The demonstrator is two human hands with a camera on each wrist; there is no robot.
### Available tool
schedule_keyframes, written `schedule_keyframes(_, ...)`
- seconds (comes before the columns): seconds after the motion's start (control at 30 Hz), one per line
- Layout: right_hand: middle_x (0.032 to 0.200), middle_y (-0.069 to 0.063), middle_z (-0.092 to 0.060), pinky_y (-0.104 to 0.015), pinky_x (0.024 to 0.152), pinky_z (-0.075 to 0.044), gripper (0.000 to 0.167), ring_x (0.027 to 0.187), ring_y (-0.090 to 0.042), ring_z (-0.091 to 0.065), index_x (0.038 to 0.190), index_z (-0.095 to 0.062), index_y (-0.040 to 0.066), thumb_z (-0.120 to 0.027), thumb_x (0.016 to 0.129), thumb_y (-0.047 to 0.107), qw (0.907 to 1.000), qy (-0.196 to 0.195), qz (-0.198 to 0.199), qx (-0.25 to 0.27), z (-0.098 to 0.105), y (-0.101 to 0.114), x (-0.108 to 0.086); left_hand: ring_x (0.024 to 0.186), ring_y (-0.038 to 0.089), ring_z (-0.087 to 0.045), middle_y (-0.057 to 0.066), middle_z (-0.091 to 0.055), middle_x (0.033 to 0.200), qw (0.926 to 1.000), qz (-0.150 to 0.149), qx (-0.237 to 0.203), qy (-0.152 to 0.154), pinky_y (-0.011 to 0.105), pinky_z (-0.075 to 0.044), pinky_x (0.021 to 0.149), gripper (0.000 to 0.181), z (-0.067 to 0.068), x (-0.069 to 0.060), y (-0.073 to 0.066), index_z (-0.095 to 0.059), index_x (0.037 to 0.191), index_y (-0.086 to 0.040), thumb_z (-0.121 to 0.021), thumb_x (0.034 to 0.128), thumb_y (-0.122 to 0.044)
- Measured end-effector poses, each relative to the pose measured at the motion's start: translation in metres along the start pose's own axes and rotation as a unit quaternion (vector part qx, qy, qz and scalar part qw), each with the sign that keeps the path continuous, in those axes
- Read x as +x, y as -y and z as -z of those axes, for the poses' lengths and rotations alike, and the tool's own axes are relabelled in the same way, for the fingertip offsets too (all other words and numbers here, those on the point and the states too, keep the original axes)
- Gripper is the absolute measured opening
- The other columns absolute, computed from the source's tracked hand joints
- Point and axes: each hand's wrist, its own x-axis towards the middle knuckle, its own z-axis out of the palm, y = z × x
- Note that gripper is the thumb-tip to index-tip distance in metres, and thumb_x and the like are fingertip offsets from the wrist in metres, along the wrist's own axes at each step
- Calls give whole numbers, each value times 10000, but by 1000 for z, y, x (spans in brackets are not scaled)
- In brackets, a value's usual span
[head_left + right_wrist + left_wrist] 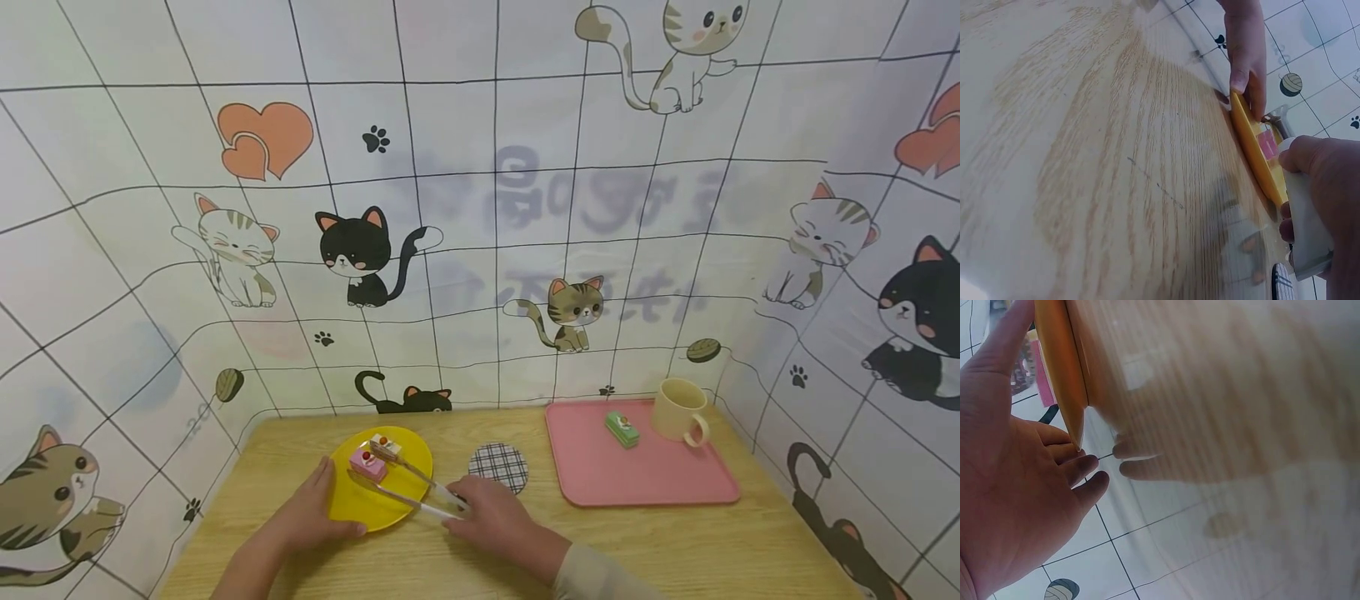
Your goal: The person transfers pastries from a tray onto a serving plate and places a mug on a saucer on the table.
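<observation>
On the table at left is a yellow plate point(390, 500), which carries a pink cake piece point(367, 467) and a white cake piece point(392, 442), each with a red topping. My left hand point(311, 508) holds the plate by its left rim, thumb at the near edge and fingers along the far side. My right hand point(491, 517) grips a pair of tongs point(420, 503) with white handles. Their metal arms stand spread over the plate, one on each side of the pink cake, the upper tip overlapping the white one. Whether they touch the pink cake, I cannot tell.
A round checked coaster point(498, 468) lies just beyond my right hand. Farther right, a pink tray point(645, 483) holds a green cake piece point(622, 429) and a cream mug point(678, 410). Cat-print wall covering point(465, 208) encloses the table at the back and sides.
</observation>
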Motion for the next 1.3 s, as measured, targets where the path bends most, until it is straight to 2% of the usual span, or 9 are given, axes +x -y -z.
schedule_keyframes(0.3,1130,26,-772,-275,727,-551,417,858,-51,-618,1325,-787,141,-874,970,342,9981,-413,138,426,20,-12,-23,1585,631,-236,435,-122,1735,10000,-45,19,-11,708,-257,1282,1443,-1,0,0,-164,1652,213,-962,775,-611)
schedule_keyframes(0.53,1235,-43,-788,-331,779,-612,447,1003,-148,-722,1346,-779,96,-873,974,327,9955,-912,136,225,47,-33,-47,1594,624,-219,428,-110,1741,10000,42,3,27,701,-236,1290,1457,0,-1,0,-151,1662,200,-956,774,-628)
schedule_keyframes(0.6,1199,-51,-789,-314,733,-592,467,942,-158,-712,1344,-777,63,-883,964,314,9943,-1050,59,169,54,-42,-55,1591,629,-218,432,-106,1739,10000,53,1,43,708,-237,1287,1456,1,-1,-1,-151,1661,201,-953,776,-632)
schedule_keyframes(0.67,1179,-36,-787,-273,690,-555,483,886,-104,-675,1346,-776,58,-891,955,318,9932,-1158,-101,116,61,-51,-63,1595,627,-211,430,-99,1741,10000,57,7,43,705,-230,1291,1455,2,-1,-1,-149,1663,199,-947,780,-638)
schedule_keyframes(0.83,1082,22,-774,-242,679,-530,424,818,-13,-601,1302,-798,99,-911,937,283,9896,-1385,-348,193,73,-76,-80,1590,633,-212,438,-101,1735,10000,25,55,13,704,-231,1289,1457,3,-1,-1,-151,1655,209,-946,780,-642)
schedule_keyframes(1.0,937,123,-701,-251,678,-539,345,770,4,-575,1241,-808,128,-917,930,231,9857,-1608,-465,213,83,-93,-97,1593,629,-213,429,-106,1740,10000,49,69,21,704,-236,1288,1471,1,0,2,-154,1660,201,-946,769,-660)
schedule_keyframes(1.1,884,180,-640,-248,647,-503,346,738,-5,-540,1238,-810,139,-925,926,236,9828,-1655,-812,131,91,-101,-107,1594,626,-216,422,-108,1746,10000,67,53,34,708,-237,1286,1477,0,1,3,-157,1667,190,-944,762,-672)
schedule_keyframes(1.2,880,187,-641,-248,641,-482,384,733,-23,-526,1263,-808,152,-936,917,261,9791,-1680,-1142,26,97,-108,-117,1599,620,-213,414,-106,1752,9999,87,20,57,706,-232,1289,1479,-1,2,3,-155,1673,181,-945,759,-672)
schedule_keyframes(1.3,884,180,-651,-258,667,-498,390,752,-43,-543,1273,-805,148,-931,925,270,9766,-1711,-1300,-15,105,-115,-127,1602,616,-212,408,-109,1756,9999,125,-9,74,707,-232,1289,1482,-1,1,2,-158,1677,174,-949,753,-672)
